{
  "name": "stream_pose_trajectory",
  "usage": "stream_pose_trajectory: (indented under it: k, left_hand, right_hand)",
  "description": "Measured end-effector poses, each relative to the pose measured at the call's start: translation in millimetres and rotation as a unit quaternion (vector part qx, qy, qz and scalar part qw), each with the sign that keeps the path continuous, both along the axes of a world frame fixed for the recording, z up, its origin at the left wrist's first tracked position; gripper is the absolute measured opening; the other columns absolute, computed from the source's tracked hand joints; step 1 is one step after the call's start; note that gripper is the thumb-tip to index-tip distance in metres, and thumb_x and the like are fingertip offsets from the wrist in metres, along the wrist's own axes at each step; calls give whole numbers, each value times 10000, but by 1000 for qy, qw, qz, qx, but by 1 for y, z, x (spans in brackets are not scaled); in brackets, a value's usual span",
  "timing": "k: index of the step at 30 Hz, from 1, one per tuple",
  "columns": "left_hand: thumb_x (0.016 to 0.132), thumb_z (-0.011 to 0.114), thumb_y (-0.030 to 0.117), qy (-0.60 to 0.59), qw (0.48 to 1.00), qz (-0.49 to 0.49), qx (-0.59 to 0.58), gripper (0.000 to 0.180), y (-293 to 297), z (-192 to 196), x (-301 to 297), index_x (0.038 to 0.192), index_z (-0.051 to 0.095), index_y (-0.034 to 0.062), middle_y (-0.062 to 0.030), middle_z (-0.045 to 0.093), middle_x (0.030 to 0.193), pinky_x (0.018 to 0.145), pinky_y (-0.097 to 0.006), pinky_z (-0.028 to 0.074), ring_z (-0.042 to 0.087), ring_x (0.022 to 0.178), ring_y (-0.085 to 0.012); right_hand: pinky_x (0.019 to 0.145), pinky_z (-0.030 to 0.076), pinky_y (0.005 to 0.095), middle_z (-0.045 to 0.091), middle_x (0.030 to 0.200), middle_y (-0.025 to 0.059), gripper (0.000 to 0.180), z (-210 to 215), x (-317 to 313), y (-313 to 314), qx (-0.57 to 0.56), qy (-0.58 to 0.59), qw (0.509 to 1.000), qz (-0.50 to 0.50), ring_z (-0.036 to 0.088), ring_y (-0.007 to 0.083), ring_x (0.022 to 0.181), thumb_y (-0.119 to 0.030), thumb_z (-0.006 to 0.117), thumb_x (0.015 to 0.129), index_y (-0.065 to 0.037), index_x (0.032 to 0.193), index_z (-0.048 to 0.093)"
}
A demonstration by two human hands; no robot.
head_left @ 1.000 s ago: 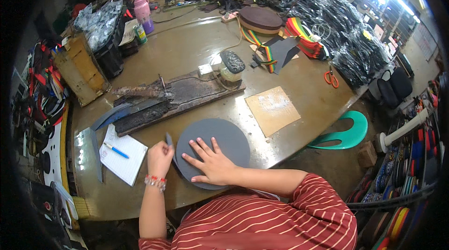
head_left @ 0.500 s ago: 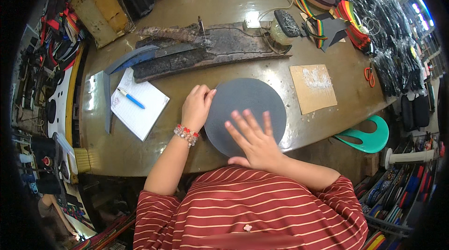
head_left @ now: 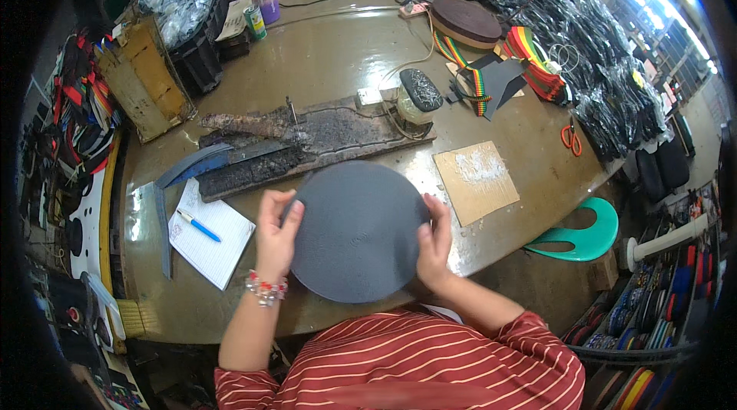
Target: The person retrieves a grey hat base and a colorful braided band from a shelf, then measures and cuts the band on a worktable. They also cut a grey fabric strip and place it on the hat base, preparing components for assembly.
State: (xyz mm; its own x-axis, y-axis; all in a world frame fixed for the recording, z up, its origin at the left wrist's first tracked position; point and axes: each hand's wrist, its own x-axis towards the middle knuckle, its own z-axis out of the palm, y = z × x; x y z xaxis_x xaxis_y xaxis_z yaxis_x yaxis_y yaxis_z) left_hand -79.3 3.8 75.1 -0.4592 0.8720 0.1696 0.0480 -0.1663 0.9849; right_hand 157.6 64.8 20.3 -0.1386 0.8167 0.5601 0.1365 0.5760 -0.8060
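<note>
A large flat round roll of dark grey webbing (head_left: 357, 233) is in front of me at the near side of the table, its windings seen face-on. My left hand (head_left: 276, 233) grips its left rim, fingers behind and thumb at the edge. On the opposite rim, my right hand (head_left: 436, 247) is closed in the same way. Whether the roll's underside touches the table is hidden. Beyond it lies a long dark, crusted board (head_left: 330, 133) with a thin upright spindle. Left of my left hand are an open lined notebook (head_left: 211, 245) and a blue pen (head_left: 201, 227).
Right of the roll lies a cardboard piece (head_left: 476, 187) with white residue. Farther back stand a jar (head_left: 418, 95) with a dark lid and a brown webbing roll (head_left: 466, 22). Orange-handled scissors (head_left: 570, 137) lie at the right. A green stool (head_left: 583, 229) stands beside the table edge.
My right hand has gone from lying spread on the roll's face to gripping its right rim. My left hand still holds the left rim. The view has tipped up toward the table's far end.
</note>
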Motion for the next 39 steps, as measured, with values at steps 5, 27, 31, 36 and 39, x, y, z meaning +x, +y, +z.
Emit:
stream_pose_trajectory:
  k: [5,27,31,36,39]
  left_hand:
    - [805,656,75,445,888,31,110,200,-15,88,-13,981,595,3,-144,615,929,761,-317,481,612,828,-257]
    - [697,739,101,514,843,-44,154,194,-3,111,9,794,577,54,-66,520,789,623,-329,443,506,718,-227]
    - [691,745,103,512,844,-47,155,200,-4,110,9,788,578,51,-66,515,779,622,-327,443,508,716,-227]
    - [682,751,103,497,852,-44,155,203,-7,106,3,777,580,52,-69,525,789,628,-329,441,514,722,-231]
    - [671,756,101,495,855,-37,151,211,-9,105,2,775,578,55,-73,535,804,637,-340,435,515,730,-239]
  right_hand:
    - [646,476,264,650,856,55,185,68,13,158,-111,1,991,69,608,117,725,-146,626,856,5,963,620]
    - [646,454,311,526,782,113,90,174,-21,122,235,-285,925,94,546,216,707,38,574,782,20,833,502]
    - [736,462,327,551,867,115,123,189,-35,52,240,-300,898,215,566,269,861,34,615,723,-5,817,544]
    - [725,465,368,547,897,124,190,167,-53,42,202,-238,913,261,560,280,818,-8,625,733,-9,912,563]
    - [719,480,360,577,985,125,312,164,-43,39,257,-219,905,258,590,251,821,-21,680,722,5,1019,585]
